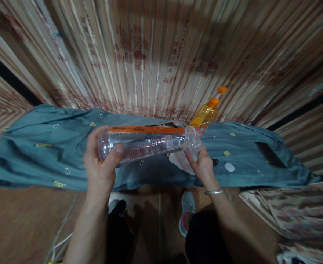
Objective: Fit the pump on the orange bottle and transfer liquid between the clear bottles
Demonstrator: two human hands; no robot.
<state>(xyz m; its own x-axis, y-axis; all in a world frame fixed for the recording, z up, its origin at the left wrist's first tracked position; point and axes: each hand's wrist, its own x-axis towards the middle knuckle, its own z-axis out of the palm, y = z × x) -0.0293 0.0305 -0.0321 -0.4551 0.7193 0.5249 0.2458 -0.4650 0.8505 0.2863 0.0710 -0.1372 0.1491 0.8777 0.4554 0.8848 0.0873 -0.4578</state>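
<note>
Left hand [102,157] grips clear bottle [150,141] at base, right hand [203,165] at neck end.
Teal cloth [59,143] extends past both, near edge below.

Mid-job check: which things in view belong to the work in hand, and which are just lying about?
In hand:
clear bottle, held lengthwise
left hand, gripping its base end
right hand, at its neck end

Apparently just lying about, untouched:
amber pump bottle
black flat object
white disc

Unclear: white item, partly hidden below the clear bottle.
</note>
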